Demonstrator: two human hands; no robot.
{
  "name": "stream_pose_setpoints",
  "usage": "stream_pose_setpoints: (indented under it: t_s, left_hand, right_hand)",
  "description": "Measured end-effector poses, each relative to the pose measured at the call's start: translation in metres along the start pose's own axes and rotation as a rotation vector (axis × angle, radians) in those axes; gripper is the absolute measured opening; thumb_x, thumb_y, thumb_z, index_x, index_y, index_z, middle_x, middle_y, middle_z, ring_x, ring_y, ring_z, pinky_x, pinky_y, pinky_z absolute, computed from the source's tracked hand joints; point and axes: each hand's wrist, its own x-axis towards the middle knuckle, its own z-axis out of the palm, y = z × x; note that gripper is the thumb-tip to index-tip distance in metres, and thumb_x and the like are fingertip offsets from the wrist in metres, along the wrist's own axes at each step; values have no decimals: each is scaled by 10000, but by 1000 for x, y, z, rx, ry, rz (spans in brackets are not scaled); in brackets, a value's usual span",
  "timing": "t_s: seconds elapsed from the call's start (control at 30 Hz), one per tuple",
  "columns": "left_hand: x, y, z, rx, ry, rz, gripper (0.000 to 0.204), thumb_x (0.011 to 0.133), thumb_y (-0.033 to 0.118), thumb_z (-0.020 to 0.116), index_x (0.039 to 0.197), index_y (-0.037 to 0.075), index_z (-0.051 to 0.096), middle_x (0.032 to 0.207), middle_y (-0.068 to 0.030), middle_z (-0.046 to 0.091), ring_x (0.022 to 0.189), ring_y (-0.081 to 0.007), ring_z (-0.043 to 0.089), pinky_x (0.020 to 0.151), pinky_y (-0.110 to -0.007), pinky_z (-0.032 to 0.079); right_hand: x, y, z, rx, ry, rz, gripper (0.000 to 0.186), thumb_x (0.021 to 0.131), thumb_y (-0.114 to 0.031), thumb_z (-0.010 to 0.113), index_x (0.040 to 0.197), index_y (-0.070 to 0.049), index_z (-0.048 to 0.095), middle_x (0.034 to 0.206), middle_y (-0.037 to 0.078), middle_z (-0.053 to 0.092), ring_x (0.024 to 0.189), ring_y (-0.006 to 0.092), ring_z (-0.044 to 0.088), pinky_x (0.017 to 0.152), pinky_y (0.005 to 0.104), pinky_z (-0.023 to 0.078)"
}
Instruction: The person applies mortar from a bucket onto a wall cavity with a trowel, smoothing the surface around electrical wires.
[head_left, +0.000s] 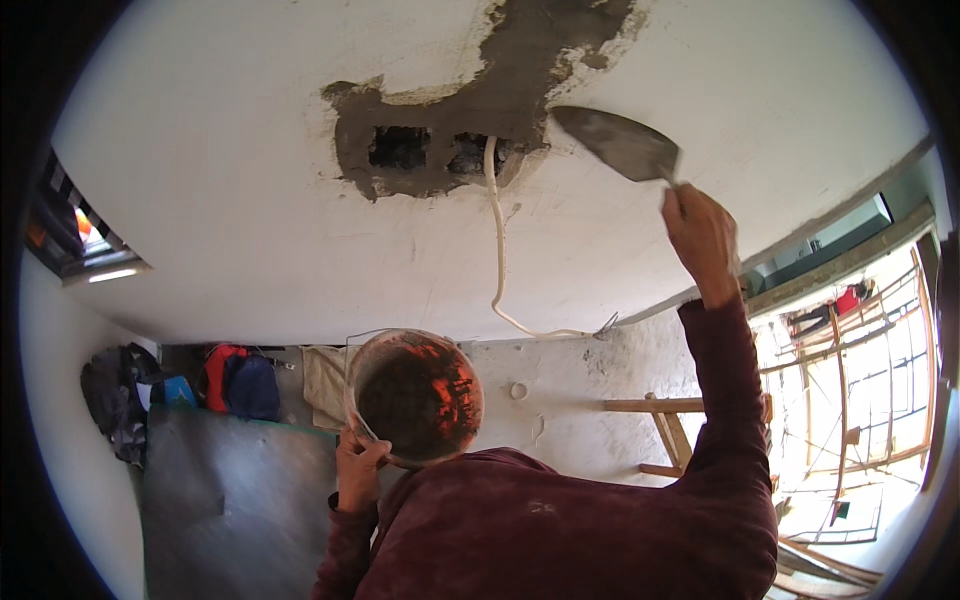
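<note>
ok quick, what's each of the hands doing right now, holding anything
Left hand: closed on the rim of the bucket of dark mortar.
Right hand: closed on the handle of the trowel, blade up at the ceiling patch.

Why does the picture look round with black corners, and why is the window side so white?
In the head view, the fisheye lens bends straight edges, so the ceiling curves and the corners go black. Daylight from the window on the right is overexposed and washes out detail there. The trowel in the right hand and the bucket in the left hand look fairly sharp.
</note>
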Motion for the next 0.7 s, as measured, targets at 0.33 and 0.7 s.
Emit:
stream_pose_setpoints:
  t_s: [0.33,0.7]
  left_hand:
    - [0,-15,10,30,-3,48,149,820,-18,683,915,58,598,967,-12,597,745,-127,641,696,-294,585]
    - [-4,-8,28,29,-75,118,313,818,-11,669,1125,-31,610,1048,-36,614,775,-144,655,678,-301,596]
  right_hand:
    - [4,-19,37,54,-5,-66,245,964,-290,648,824,-96,594,776,121,664,687,355,666,596,458,526]
    - [-1,-27,35,112,60,-139,232,994,-256,614,833,-98,562,728,124,636,657,350,655,578,459,515]
